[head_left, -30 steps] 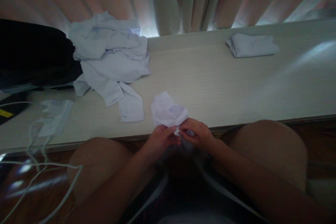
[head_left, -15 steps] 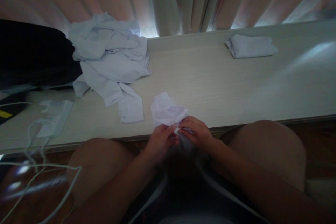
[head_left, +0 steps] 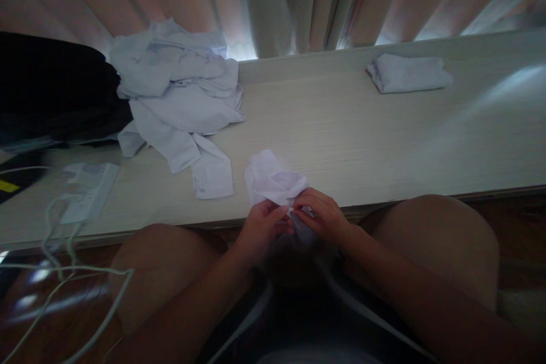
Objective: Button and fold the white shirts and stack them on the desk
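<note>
Both hands (head_left: 294,222) on white cloth (head_left: 271,179)

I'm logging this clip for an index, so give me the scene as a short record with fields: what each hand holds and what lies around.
left hand: left hand pinches the near edge of the small crumpled white cloth
right hand: right hand grips the same cloth's near edge, beside the left
surface: pale wood-grain table, cloth lying at its near edge
left of cloth: heap of loose white garments
far right: folded white cloth
far left: white power strip with cables
behind: pinkish curtains
</note>
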Available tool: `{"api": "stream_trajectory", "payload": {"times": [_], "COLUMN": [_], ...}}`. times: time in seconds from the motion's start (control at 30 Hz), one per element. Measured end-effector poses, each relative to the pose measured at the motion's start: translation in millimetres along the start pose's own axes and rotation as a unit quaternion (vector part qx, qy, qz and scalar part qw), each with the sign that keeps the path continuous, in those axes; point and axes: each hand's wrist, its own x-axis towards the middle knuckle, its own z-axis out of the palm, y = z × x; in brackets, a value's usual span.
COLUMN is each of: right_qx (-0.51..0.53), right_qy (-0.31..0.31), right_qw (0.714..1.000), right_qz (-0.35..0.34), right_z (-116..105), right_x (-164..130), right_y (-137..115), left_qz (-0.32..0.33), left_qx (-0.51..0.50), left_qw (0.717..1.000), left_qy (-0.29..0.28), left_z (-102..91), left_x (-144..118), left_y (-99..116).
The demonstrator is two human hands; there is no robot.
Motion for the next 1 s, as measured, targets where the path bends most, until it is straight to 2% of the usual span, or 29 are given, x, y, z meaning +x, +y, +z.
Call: {"api": "stream_trajectory", "payload": {"times": [0.4, 0.6, 0.9, 1.0], "right_qx": [0.008, -0.009, -0.01, -0.003], "right_qy": [0.003, 0.0, -0.022, -0.023], "right_qw": [1.0, 1.0, 1.0, 0.999], "right_qz": [0.002, 0.0, -0.014, -0.023], "right_z": [3.0, 4.1, 0.4, 1.5], "right_x": [-8.8, -8.8, -6.7, -5.1], "right_y": [1.3, 0.9, 0.1, 1.8], "left_qz": [-0.037, -0.04, -0.041, -0.033], "left_qx": [-0.018, 0.008, 0.019, 0.03], "left_qw": [0.999, 0.999, 0.996, 0.997], "left_qy": [-0.032, -0.036, -0.074, -0.06], "left_z": [-1.1, -0.5, 2.9, 1.2], "left_x": [4.7, 6.3, 7.6, 7.5], "left_y": [-7.8, -9.3, -8.3, -6.0]}}
